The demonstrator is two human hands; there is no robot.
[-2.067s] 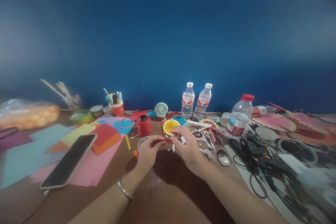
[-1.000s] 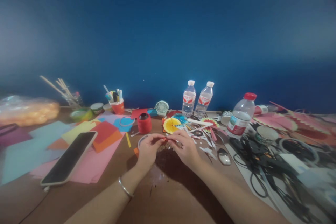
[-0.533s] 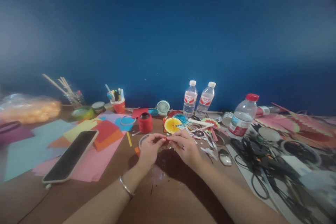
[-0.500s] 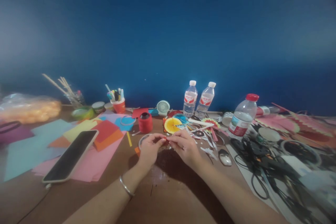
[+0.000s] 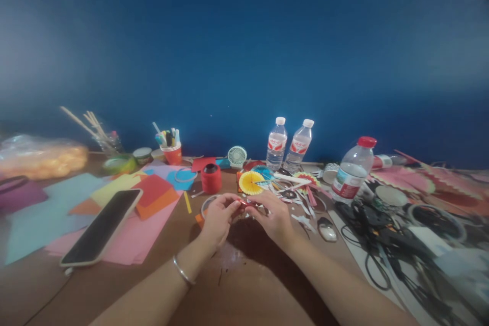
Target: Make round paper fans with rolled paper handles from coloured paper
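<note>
Close together above the brown table, my left hand (image 5: 221, 216) and my right hand (image 5: 272, 214) meet at the fingertips. Both are closed on a small red piece (image 5: 244, 202), mostly covered by fingers, so its kind is unclear. A silver bangle (image 5: 182, 270) circles my left wrist. Just beyond the hands lies a yellow pleated paper rosette (image 5: 250, 182). A red thread spool (image 5: 211, 179) stands behind my left hand. White paper scraps (image 5: 303, 220) are strewn to the right of my right hand.
Coloured paper sheets (image 5: 126, 239) and a phone (image 5: 102, 226) lie at left. A pen cup (image 5: 171, 153), small fan (image 5: 237, 156) and water bottles (image 5: 276, 145) line the back. A red-capped bottle (image 5: 353, 170), computer mouse (image 5: 327, 229) and tangled black cables (image 5: 385, 229) are at right.
My right hand has turned a little, and its fingers have shifted around the small red piece, which shows more now. My left hand has stayed nearly in place.
</note>
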